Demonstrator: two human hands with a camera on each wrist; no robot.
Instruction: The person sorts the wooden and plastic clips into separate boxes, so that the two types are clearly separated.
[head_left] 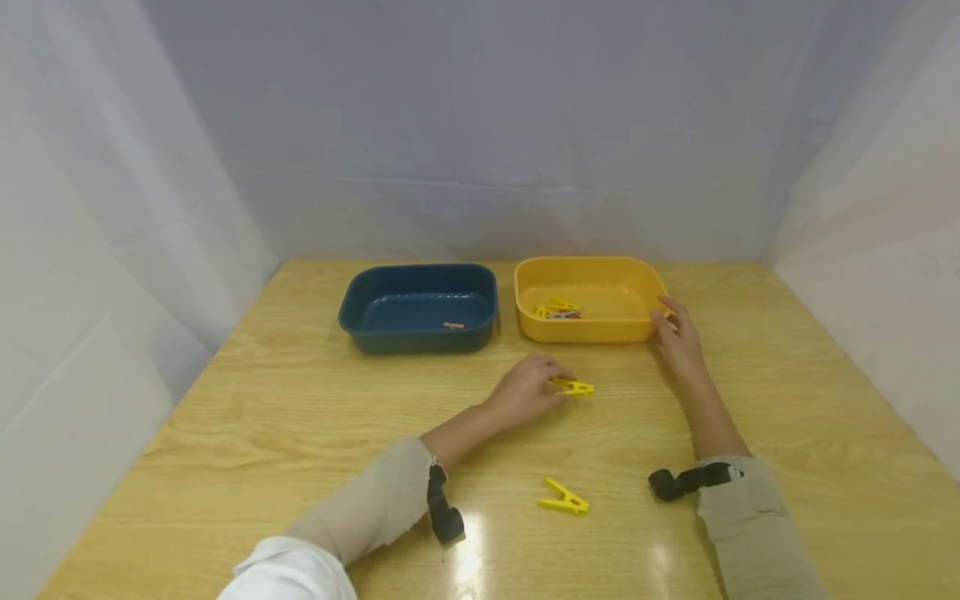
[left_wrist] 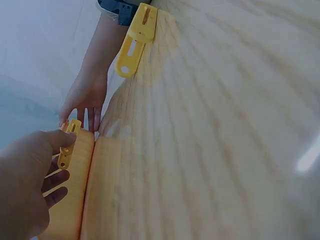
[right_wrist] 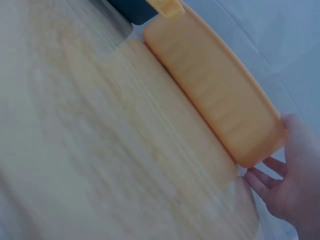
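My left hand pinches a yellow clothespin between thumb and fingers, just above the table in front of the yellow tray. The left wrist view shows the same clothespin in my fingers, close to the tray's wall. My right hand lies with straight fingers against the tray's front right corner and holds nothing. Several clothespins lie inside the yellow tray. A second yellow clothespin lies loose on the table between my forearms.
A dark blue tray stands left of the yellow one, with one small piece in it. The wooden table is walled by white sheets at the back and on both sides.
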